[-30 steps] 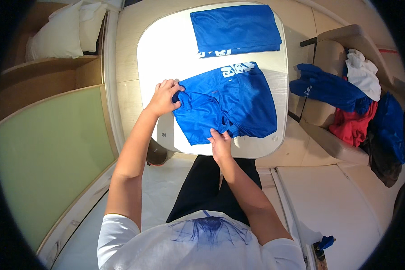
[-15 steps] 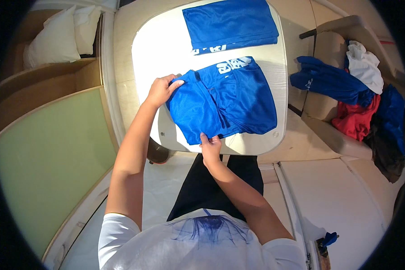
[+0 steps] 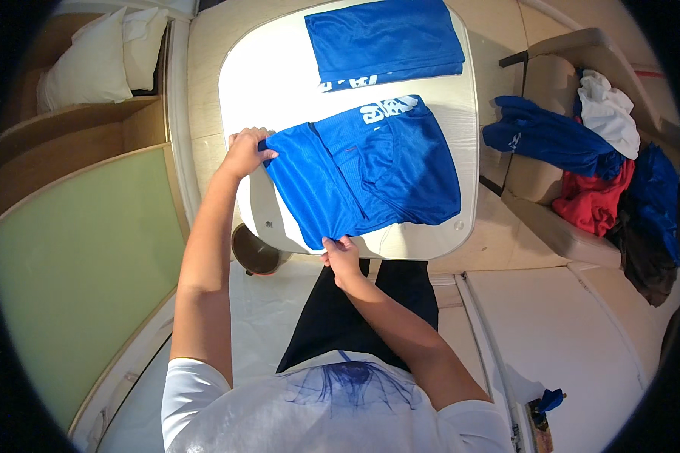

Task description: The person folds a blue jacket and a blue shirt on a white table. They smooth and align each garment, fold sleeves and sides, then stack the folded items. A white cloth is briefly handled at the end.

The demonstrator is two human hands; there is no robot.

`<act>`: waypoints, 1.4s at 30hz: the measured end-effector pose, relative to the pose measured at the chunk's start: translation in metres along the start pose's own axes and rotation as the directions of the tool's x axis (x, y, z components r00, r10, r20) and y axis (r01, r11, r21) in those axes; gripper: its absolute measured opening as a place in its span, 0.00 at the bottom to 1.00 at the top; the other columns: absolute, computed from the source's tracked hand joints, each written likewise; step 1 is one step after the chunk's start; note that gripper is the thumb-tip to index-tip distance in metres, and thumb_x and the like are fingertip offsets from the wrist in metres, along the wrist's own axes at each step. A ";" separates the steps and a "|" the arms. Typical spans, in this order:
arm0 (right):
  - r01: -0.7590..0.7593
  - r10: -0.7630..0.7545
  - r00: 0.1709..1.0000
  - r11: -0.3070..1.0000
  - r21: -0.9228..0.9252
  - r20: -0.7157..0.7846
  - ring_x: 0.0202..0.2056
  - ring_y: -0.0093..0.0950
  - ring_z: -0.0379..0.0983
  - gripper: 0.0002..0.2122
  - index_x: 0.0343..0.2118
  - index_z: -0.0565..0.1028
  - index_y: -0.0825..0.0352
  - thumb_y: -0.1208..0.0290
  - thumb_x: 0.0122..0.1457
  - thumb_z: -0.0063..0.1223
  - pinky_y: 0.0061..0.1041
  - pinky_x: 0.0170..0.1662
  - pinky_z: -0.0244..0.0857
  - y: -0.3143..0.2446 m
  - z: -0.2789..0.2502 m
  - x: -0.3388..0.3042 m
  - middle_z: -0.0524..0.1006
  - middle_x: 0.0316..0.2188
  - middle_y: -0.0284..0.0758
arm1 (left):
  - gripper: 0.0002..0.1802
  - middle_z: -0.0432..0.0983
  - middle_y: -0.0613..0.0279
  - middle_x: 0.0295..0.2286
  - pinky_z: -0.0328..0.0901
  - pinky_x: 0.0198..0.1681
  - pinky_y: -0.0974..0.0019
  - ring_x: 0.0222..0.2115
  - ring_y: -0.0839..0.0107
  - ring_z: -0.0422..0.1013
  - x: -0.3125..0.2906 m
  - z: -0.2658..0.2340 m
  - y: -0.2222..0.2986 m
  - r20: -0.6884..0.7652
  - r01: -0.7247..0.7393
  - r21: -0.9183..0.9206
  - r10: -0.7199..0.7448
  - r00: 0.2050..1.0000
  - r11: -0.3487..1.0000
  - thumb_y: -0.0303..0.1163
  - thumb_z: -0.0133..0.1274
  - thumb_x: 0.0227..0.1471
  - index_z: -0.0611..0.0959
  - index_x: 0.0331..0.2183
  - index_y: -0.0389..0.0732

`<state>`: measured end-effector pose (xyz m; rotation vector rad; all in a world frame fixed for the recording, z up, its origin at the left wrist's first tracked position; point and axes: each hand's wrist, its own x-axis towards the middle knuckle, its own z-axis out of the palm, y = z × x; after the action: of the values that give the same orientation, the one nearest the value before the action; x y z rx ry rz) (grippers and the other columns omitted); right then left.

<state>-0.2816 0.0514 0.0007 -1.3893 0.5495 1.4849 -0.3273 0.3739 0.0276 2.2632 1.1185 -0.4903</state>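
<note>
A blue jersey (image 3: 400,162) with white print along its far edge lies partly folded on the white table (image 3: 261,72). Its left part is turned over toward the middle, and the folded edge on the left runs straight between my hands. My left hand (image 3: 245,151) pinches the far left corner of the cloth. At the near left corner, by the table's front edge, my right hand (image 3: 341,258) grips the fabric between thumb and fingers. Beyond it lies a second blue garment (image 3: 385,38), folded into a flat rectangle.
On the right, a beige chair (image 3: 536,177) carries a heap of blue, red and white clothes (image 3: 593,200). White pillows (image 3: 91,72) sit in a wooden shelf at the left. A brown round bin (image 3: 253,253) stands under the table's near left corner.
Both hands have moved left, drawing the jersey's left edge outward. That side now lies flatter and straighter, while the far folded garment has stayed in place.
</note>
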 end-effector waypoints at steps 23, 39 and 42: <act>0.251 -0.888 0.458 0.088 -0.964 0.038 0.38 0.43 0.74 0.25 0.45 0.72 0.70 0.62 0.47 0.67 0.38 0.44 0.67 -0.229 -0.126 0.026 0.77 0.37 0.46 | 0.33 0.47 0.53 0.65 0.37 0.63 0.34 0.65 0.45 0.40 -0.102 0.152 0.120 -0.223 -0.229 0.209 0.275 0.935 0.951 0.49 0.50 0.56 0.65 0.62 0.57; 0.558 -0.613 0.700 0.151 -0.816 0.366 0.29 0.44 0.76 0.11 0.32 0.71 0.67 0.69 0.51 0.61 0.37 0.31 0.68 -0.233 -0.063 -0.024 0.76 0.25 0.46 | 0.30 0.61 0.57 0.57 0.58 0.58 0.64 0.56 0.66 0.60 -0.064 0.163 0.217 -0.087 -0.071 -0.984 -0.097 0.991 0.163 0.44 0.44 0.64 0.61 0.61 0.40; 0.693 -0.590 0.605 0.060 -0.719 0.534 0.27 0.43 0.74 0.09 0.30 0.69 0.66 0.72 0.51 0.59 0.37 0.29 0.66 -0.211 -0.052 -0.019 0.74 0.23 0.43 | 0.25 0.71 0.59 0.46 0.63 0.50 0.69 0.45 0.73 0.68 -0.051 0.148 0.207 0.059 0.043 -0.995 -0.194 0.979 -0.086 0.47 0.42 0.64 0.71 0.56 0.41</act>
<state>-0.0771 0.0868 0.0667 -1.9413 -1.1296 0.9721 -0.2010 0.1484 0.0074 0.7302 1.0929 0.4357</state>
